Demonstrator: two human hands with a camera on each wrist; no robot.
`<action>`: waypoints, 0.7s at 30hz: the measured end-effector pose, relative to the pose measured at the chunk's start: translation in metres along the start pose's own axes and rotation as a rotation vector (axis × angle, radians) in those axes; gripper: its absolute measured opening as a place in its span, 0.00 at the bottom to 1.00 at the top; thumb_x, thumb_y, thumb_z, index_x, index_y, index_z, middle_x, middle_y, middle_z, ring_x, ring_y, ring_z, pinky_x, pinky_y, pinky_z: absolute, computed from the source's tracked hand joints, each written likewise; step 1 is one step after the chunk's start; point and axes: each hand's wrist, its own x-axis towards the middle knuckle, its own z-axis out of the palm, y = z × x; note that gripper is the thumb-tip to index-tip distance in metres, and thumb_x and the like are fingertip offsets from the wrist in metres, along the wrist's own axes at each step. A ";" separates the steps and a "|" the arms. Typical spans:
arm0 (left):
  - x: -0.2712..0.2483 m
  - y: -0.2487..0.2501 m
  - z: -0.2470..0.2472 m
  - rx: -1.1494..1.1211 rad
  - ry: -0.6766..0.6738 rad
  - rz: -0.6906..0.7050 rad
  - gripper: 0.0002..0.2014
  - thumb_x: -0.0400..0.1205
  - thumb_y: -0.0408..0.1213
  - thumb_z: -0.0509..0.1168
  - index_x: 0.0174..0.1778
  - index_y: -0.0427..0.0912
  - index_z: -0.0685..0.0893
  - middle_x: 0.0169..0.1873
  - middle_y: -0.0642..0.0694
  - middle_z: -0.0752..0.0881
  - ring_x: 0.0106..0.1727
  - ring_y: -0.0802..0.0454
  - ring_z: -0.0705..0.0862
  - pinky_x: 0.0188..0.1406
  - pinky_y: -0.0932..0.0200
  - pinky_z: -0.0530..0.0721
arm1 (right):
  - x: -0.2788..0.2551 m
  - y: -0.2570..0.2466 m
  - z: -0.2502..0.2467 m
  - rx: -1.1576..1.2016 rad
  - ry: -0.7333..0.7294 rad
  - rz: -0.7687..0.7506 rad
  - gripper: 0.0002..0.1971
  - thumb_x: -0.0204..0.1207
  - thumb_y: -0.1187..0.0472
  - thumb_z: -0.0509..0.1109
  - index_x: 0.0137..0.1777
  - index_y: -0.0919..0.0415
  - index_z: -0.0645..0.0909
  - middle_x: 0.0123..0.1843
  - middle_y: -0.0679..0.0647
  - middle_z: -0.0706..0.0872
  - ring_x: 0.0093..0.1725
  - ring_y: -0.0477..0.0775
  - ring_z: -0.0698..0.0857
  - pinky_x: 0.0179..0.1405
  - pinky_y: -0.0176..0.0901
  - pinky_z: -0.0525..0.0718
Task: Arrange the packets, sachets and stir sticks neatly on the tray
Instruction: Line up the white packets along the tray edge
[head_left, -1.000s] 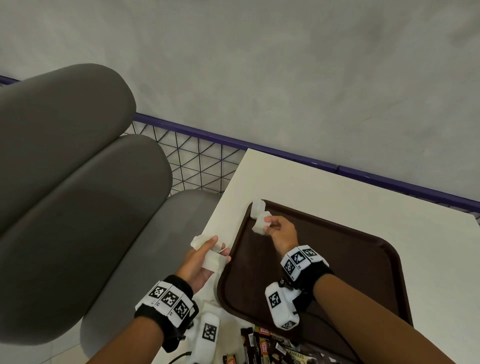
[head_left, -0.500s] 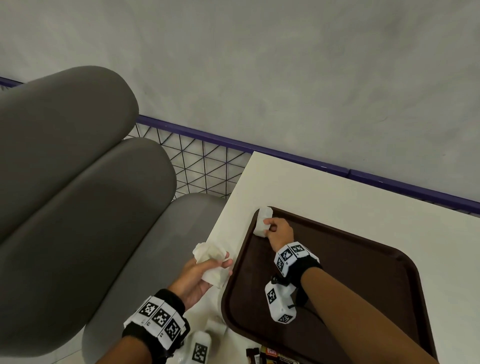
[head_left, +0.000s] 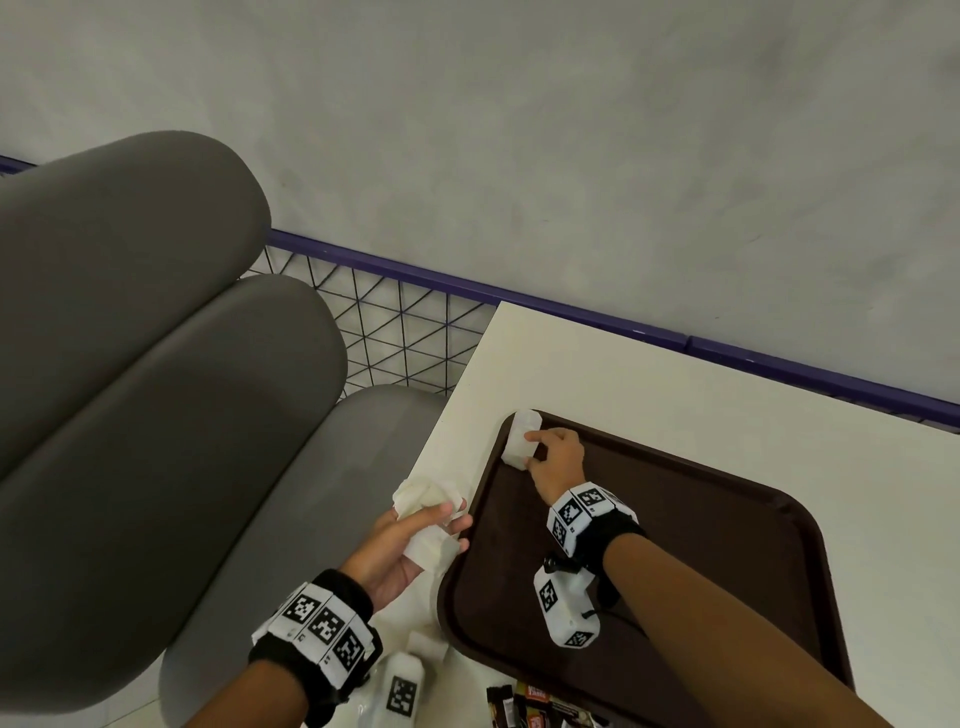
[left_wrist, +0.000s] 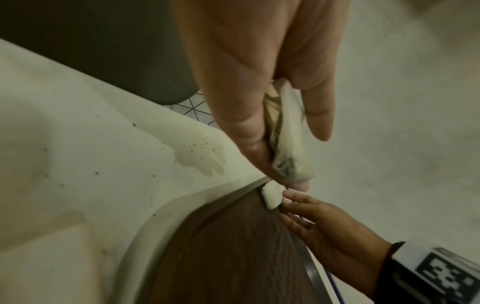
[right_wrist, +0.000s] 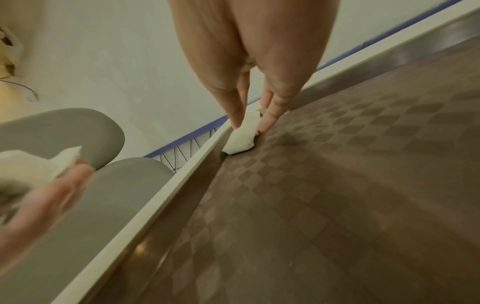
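Your right hand (head_left: 555, 457) pinches a white sachet (head_left: 519, 440) against the brown tray's (head_left: 727, 545) far left corner; your left hand (head_left: 402, 540) grips more white sachets (head_left: 423, 499) over the table (head_left: 675, 395) edge.

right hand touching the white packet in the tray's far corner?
Touching. The right wrist view shows the right hand with fingertips pinching both sides of the white packet, which lies against the tray rim.

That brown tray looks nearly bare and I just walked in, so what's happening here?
A person's right hand pinches a small white paper packet at the far left corner of the brown plastic tray. The left hand holds more white packets beside the tray. Dark sachets wait on the white table.
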 end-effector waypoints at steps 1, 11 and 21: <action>0.001 0.001 0.001 -0.002 0.004 0.007 0.18 0.72 0.27 0.69 0.59 0.31 0.81 0.49 0.36 0.88 0.53 0.42 0.88 0.44 0.49 0.90 | -0.002 -0.001 -0.001 0.000 -0.008 -0.013 0.18 0.75 0.74 0.65 0.64 0.64 0.79 0.70 0.61 0.68 0.72 0.60 0.65 0.59 0.27 0.61; 0.000 -0.003 0.007 0.006 0.002 0.032 0.16 0.77 0.25 0.66 0.61 0.29 0.79 0.50 0.35 0.89 0.50 0.44 0.90 0.37 0.53 0.89 | -0.058 -0.028 -0.006 0.357 -0.325 -0.096 0.12 0.80 0.60 0.65 0.60 0.61 0.81 0.55 0.51 0.81 0.54 0.46 0.80 0.55 0.38 0.79; -0.011 -0.007 0.014 0.020 -0.034 0.040 0.17 0.78 0.26 0.66 0.63 0.34 0.80 0.56 0.34 0.87 0.53 0.41 0.88 0.40 0.52 0.89 | -0.077 -0.037 -0.016 0.580 -0.348 -0.057 0.04 0.76 0.68 0.68 0.50 0.65 0.79 0.41 0.54 0.83 0.38 0.46 0.81 0.37 0.32 0.81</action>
